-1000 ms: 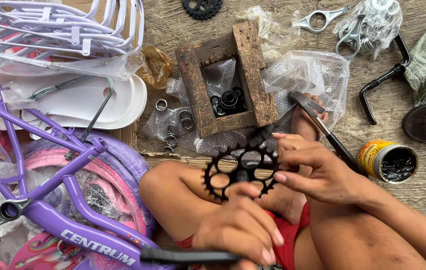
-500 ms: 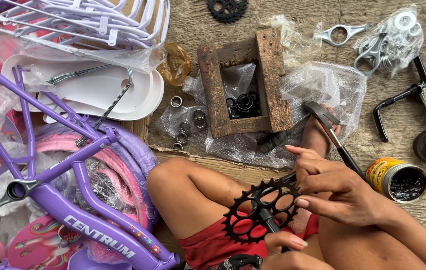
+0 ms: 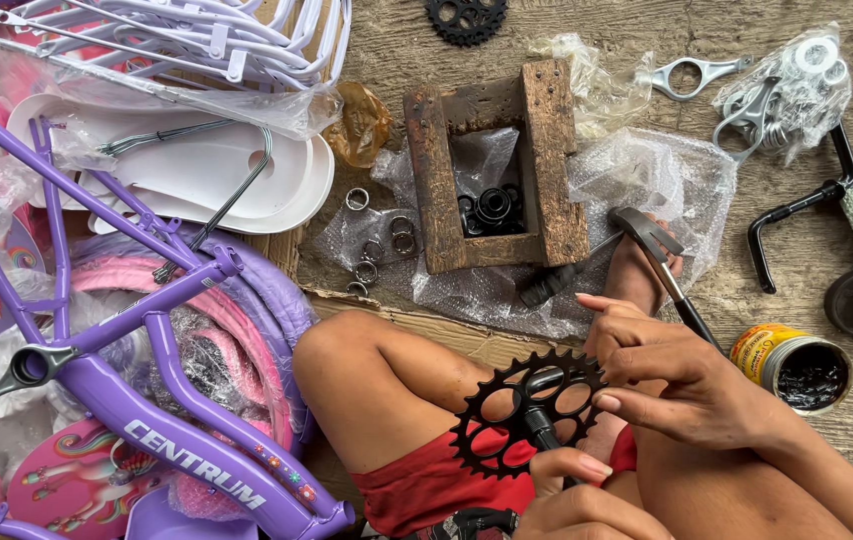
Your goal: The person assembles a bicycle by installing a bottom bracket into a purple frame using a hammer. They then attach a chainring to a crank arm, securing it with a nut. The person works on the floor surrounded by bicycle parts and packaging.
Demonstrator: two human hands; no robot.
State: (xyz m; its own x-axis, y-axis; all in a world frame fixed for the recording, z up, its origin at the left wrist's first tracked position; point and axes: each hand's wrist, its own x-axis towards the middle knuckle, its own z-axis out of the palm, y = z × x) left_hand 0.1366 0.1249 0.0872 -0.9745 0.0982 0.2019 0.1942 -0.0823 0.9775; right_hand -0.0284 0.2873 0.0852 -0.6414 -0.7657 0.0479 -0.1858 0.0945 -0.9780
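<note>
Black chainring held over the lap, tilted, between both hands. Right hand closed on the chainring's upper right edge, fingertips pressing the toothed rim. Left hand just below, clenched around the black crank arm that passes through the chainring's middle; only fingers and knuckles visible at the bottom edge. Just above the right grip, a hammer lying slanted, head on the bubble wrap, handle going behind the hand. To the right of that grip, near it, an open tin with dark grease on the wooden floor. Farther above both grips, a rough wooden frame with black rings inside, and small metal rings on plastic beside it. Far to the left of the left grip, a purple bicycle frame over a pink tyre, white mudguards above. Second sprocket at the top edge, well apart.
</note>
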